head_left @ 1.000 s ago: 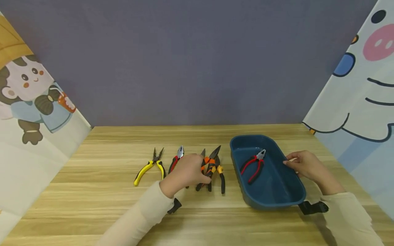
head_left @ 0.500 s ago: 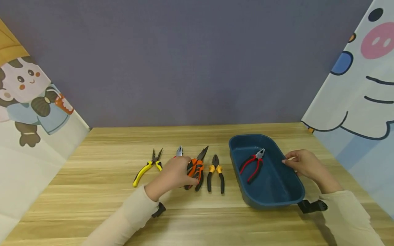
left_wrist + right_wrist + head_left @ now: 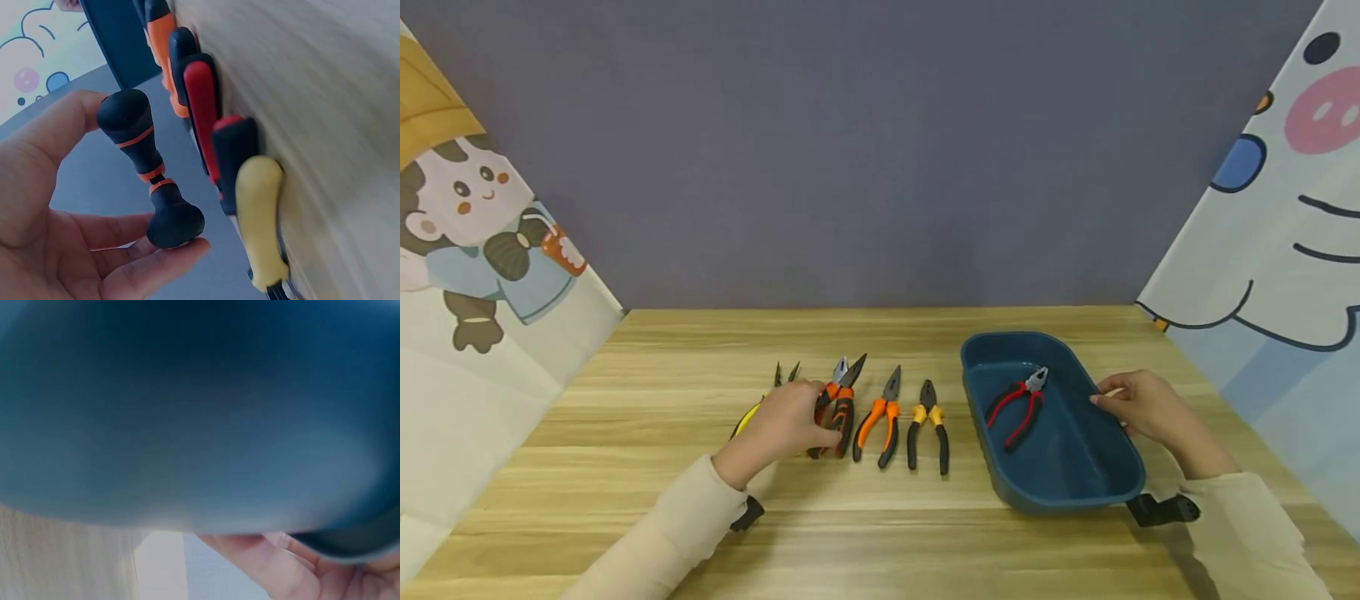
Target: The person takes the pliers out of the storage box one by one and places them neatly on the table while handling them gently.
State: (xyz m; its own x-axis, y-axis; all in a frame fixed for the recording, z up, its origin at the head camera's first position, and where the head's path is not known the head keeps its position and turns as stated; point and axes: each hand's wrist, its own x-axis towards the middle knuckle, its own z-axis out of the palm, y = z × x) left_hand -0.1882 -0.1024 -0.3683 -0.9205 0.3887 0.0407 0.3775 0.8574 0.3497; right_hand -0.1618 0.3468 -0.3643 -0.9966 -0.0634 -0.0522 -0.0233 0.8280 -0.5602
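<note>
My left hand (image 3: 781, 423) pinches a pair of pliers with black-and-orange handles (image 3: 140, 150) between thumb and fingers, dark jaws pointing away from me. The held pliers overlap red-handled pliers (image 3: 840, 368) on the table, whose silver jaws show behind. Yellow-handled pliers (image 3: 259, 212) lie to the left, partly hidden by this hand in the head view. My right hand (image 3: 1138, 408) grips the right rim of a dark blue basin (image 3: 1075, 471), thumb on the inside. Inside the basin lie red-and-black pliers (image 3: 1036, 381).
Right of the left hand, orange-handled long-nose pliers (image 3: 891, 407) and yellow-and-black pliers (image 3: 928, 412) lie side by side on the wooden table (image 3: 880, 542). A grey panel (image 3: 880, 167) stands along the back edge, with printed cartoon panels at both sides.
My left hand has moved left with its pliers, past the yellow-and-black and orange pliers, which now show uncovered. It now covers part of the yellow-handled pair. My right hand stays on the rim.
</note>
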